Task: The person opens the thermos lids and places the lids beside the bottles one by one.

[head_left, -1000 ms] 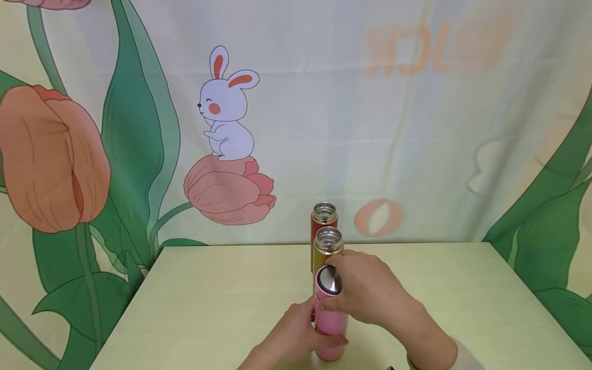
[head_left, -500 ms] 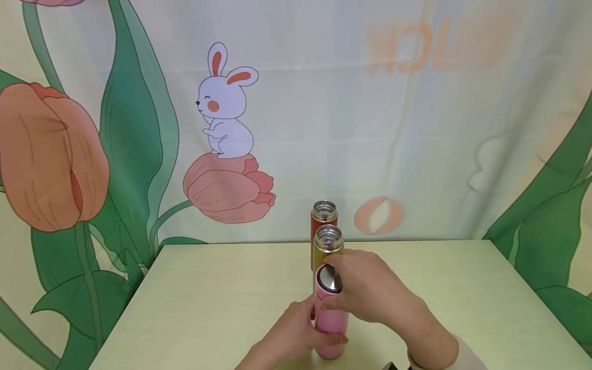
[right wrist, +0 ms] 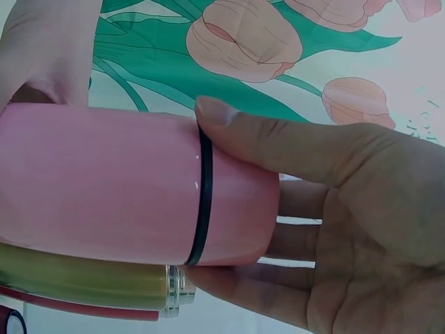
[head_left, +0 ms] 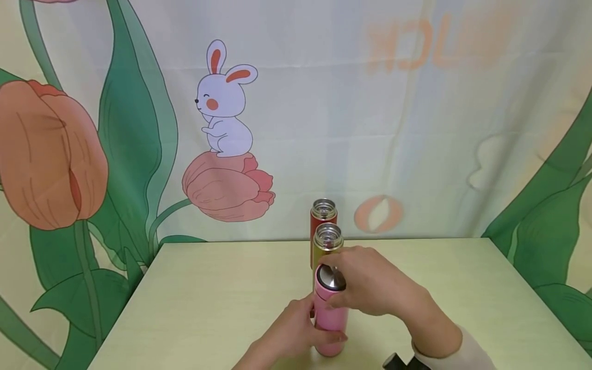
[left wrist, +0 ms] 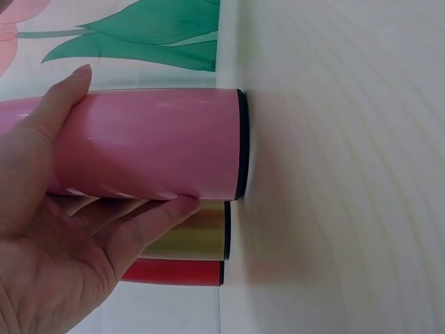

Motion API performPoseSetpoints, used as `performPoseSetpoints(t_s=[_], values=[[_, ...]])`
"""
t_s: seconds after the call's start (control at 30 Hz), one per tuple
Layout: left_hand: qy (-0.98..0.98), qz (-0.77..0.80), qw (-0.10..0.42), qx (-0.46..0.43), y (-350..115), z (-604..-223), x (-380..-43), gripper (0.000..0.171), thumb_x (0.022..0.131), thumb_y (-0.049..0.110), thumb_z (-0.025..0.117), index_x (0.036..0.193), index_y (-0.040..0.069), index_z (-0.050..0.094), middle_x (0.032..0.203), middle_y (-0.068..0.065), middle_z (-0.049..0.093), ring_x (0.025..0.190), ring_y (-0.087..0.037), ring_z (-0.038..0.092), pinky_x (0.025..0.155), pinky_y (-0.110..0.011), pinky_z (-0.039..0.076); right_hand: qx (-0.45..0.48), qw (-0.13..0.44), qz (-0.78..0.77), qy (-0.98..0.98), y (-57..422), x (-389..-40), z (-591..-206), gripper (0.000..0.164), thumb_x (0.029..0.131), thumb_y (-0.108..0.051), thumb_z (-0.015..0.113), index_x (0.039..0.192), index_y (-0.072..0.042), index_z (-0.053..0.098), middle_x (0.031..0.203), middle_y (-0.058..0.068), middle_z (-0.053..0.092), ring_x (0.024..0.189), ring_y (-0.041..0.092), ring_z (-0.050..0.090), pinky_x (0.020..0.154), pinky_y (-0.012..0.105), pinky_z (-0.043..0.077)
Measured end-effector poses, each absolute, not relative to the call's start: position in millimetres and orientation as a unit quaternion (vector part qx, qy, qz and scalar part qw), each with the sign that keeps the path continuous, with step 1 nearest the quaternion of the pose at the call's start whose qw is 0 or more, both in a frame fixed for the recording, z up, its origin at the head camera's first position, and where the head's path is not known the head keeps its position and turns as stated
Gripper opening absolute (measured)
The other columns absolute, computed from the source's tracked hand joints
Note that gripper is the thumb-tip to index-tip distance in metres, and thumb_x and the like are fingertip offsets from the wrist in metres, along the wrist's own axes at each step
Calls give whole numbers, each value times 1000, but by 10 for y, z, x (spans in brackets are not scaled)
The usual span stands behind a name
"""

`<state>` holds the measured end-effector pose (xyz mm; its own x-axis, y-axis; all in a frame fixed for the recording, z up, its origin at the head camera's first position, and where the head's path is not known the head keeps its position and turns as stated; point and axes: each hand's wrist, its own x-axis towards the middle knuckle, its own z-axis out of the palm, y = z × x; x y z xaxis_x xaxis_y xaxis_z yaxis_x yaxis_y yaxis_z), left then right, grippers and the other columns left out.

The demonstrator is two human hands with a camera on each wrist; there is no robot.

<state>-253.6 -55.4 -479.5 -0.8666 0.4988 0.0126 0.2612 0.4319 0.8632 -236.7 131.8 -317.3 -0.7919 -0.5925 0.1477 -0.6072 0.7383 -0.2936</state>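
Observation:
A pink thermos flask (head_left: pixel 331 316) stands upright on the table, its pink lid (right wrist: pixel 240 195) sitting at the body's black band. My left hand (head_left: pixel 293 329) wraps the lower body, with the thumb on one side and the fingers on the other. From above and the right, my right hand (head_left: pixel 370 280) grips the lid, thumb on the near side and fingers round the far side. The lid's silver top (head_left: pixel 331 277) shows partly between them. Directly behind stands a gold-green flask (head_left: pixel 327 239) with a bare steel mouth. Beyond that is a red flask (head_left: pixel 323 210), also lidless.
The pale table (head_left: pixel 208 298) reaches back to a printed cloth (head_left: pixel 300 128) with tulips and a rabbit. Black gear (head_left: pixel 400 362) shows beside my right sleeve at the bottom edge. A small dark red, black-rimmed piece (right wrist: pixel 12 321) sits in the right wrist view's lower left corner.
My right hand has turned slightly on the lid and shifted a little right, showing more of its silver top. My left hand keeps its hold on the body.

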Motion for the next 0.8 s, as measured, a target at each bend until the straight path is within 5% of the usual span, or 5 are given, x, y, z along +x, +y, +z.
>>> performPoseSetpoints(t_s=[0.43, 0.8], values=[[831, 494, 136, 217, -573, -4796, -2552, 54, 78, 48, 89, 124, 35, 63, 110, 15, 73, 100, -5, 67, 90, -33, 53, 324, -44, 172, -929, 1341, -2451, -3121, 60, 75, -11, 91, 130, -18, 68, 110, -7, 72, 101, 14, 67, 86, 33, 56], [829, 498, 146, 209, -571, -4789, -2550, 54, 78, 46, 89, 123, 32, 63, 107, 15, 73, 98, -5, 66, 89, -34, 52, 343, -70, 182, -919, 1399, -2501, -3092, 61, 75, -4, 87, 129, -25, 67, 111, -10, 68, 104, 13, 63, 89, 34, 54]])
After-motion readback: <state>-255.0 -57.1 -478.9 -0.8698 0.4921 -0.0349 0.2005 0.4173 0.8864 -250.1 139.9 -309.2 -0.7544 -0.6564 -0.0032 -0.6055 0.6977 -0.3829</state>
